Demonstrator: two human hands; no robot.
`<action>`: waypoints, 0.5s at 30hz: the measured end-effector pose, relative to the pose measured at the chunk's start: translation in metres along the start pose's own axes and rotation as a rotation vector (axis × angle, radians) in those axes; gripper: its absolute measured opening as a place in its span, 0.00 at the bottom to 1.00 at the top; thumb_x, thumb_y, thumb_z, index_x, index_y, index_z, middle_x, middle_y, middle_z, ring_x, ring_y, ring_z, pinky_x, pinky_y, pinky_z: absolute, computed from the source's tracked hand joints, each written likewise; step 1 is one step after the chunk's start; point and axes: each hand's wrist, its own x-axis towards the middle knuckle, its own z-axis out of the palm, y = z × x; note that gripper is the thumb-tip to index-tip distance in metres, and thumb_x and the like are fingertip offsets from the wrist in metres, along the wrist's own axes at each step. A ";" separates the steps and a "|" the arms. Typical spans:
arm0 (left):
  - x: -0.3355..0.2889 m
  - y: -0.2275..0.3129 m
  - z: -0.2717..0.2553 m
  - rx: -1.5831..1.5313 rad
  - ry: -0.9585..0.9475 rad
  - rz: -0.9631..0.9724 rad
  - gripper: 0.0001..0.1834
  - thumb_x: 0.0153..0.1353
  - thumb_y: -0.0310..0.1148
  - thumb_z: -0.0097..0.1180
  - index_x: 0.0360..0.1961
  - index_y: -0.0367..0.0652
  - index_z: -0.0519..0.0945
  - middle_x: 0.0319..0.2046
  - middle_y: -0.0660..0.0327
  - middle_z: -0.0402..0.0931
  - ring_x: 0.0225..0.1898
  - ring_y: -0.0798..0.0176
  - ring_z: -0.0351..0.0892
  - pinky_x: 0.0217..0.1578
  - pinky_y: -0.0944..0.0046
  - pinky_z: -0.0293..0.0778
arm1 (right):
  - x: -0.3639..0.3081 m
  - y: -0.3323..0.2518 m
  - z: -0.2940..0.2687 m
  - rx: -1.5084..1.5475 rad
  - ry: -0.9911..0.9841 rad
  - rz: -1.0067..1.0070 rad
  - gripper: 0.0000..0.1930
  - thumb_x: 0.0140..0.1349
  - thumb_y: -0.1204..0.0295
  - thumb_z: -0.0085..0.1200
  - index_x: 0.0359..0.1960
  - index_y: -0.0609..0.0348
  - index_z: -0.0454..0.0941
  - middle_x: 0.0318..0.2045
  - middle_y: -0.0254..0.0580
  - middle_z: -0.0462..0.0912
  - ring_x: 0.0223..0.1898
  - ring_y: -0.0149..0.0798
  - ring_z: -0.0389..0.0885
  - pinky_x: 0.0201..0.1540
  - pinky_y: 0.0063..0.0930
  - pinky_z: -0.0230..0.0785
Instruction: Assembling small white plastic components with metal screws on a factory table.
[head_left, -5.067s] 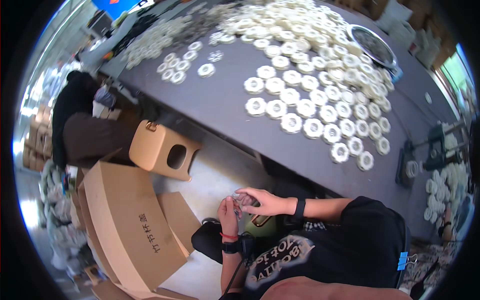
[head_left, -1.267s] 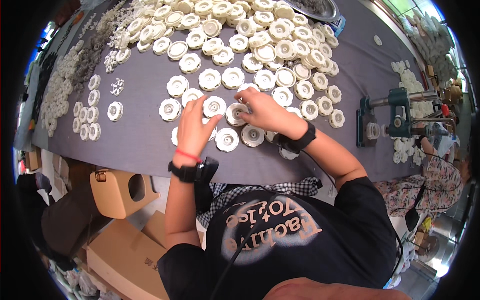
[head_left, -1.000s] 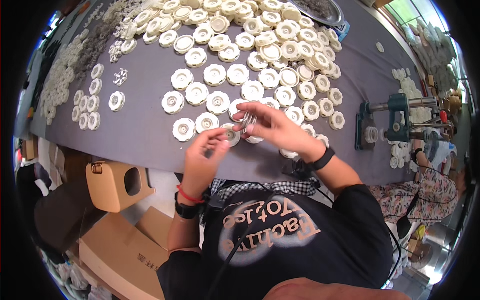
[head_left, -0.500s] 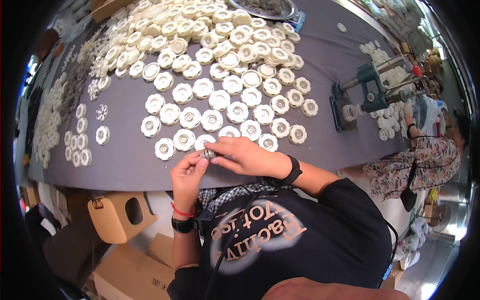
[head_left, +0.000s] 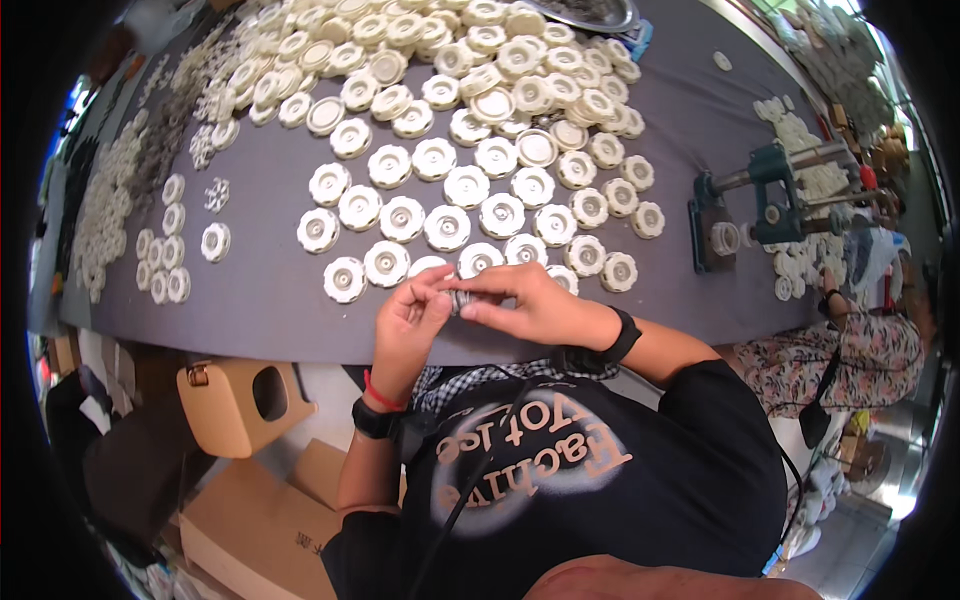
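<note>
Above the table's near edge, my left hand (head_left: 408,325) and right hand (head_left: 538,308) meet around a small ridged grey metal piece (head_left: 461,301). It looks like a coil or a short stack of washers; the fingers hide part of it. My left thumb and fingers pinch one end. At its other end, my right thumb and fingers close on it. Just beyond the hands, white scalloped round knobs (head_left: 447,228) with metal centres lie spread in loose rows. My fingers partly cover the nearest ones.
A large heap of white knobs (head_left: 400,30) fills the far side, beside a metal tray (head_left: 590,12). Smaller white parts (head_left: 173,250) lie left. A green hand press (head_left: 775,205) stands right, near another person (head_left: 835,350). A tan stool (head_left: 225,405) and cardboard box (head_left: 250,520) are below.
The view has shifted, so the table's contents sit further right in it. Both hands still hold the ridged metal piece, and the left fingers have lifted and spread a little.
</note>
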 end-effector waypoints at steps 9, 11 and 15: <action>0.004 0.009 -0.005 0.398 0.120 0.138 0.15 0.57 0.18 0.56 0.46 0.31 0.70 0.46 0.50 0.76 0.47 0.62 0.76 0.50 0.66 0.72 | 0.026 0.014 -0.001 0.877 -0.063 0.648 0.17 0.64 0.65 0.53 0.43 0.71 0.77 0.29 0.43 0.82 0.30 0.31 0.82 0.35 0.21 0.76; 0.006 0.004 -0.008 0.164 0.196 0.103 0.13 0.58 0.22 0.57 0.44 0.31 0.73 0.44 0.51 0.77 0.44 0.64 0.78 0.45 0.68 0.74 | 0.027 0.012 0.006 0.674 0.045 0.481 0.19 0.63 0.65 0.55 0.44 0.72 0.76 0.30 0.42 0.82 0.30 0.29 0.81 0.35 0.20 0.75; 0.012 0.007 -0.035 0.061 0.166 -0.034 0.11 0.61 0.25 0.54 0.44 0.32 0.73 0.43 0.52 0.77 0.42 0.65 0.78 0.44 0.69 0.76 | 0.031 0.002 0.002 -0.138 0.033 -0.024 0.15 0.58 0.71 0.57 0.45 0.66 0.76 0.31 0.45 0.80 0.29 0.42 0.80 0.34 0.30 0.73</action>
